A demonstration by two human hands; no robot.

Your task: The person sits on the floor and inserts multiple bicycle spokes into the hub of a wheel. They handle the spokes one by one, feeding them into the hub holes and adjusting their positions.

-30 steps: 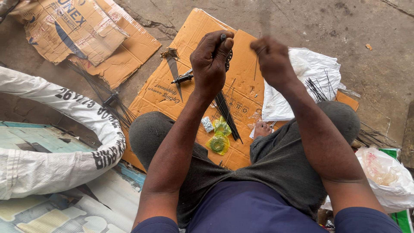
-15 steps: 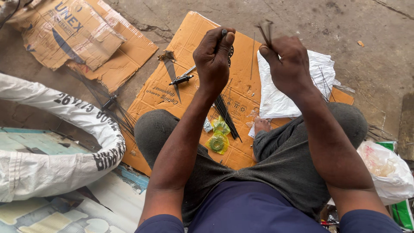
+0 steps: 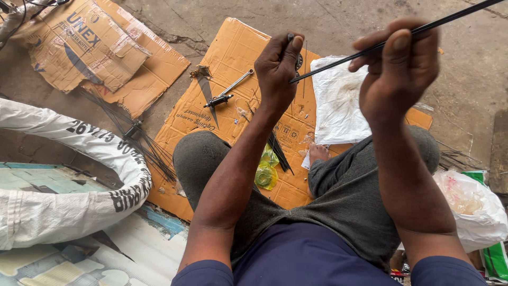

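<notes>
I sit cross-legged over a flattened cardboard sheet (image 3: 233, 69). My right hand (image 3: 399, 71) is raised close to the camera and pinches a long thin black spoke (image 3: 450, 20) that slants from the upper right down toward my left hand (image 3: 280, 66). That left hand is closed around a small dark round part (image 3: 299, 61), where the spoke's lower end meets it. A bundle of black spokes (image 3: 278, 151) lies on the cardboard between my knees, beside a small yellow-green packet (image 3: 266, 172).
A metal wrench (image 3: 230, 90) and a dark blade-like tool (image 3: 205, 90) lie on the cardboard. A white plastic sheet (image 3: 338, 100) is spread to the right. A white-wrapped tyre (image 3: 79, 175) curves at left, near loose spokes (image 3: 137, 137). A plastic bag (image 3: 473, 206) sits at right. More cardboard (image 3: 90, 47) lies upper left.
My right hand has risen toward the camera and moved right, drawing a single long spoke out at a slant. My left hand has stayed in place, closed on the small part.
</notes>
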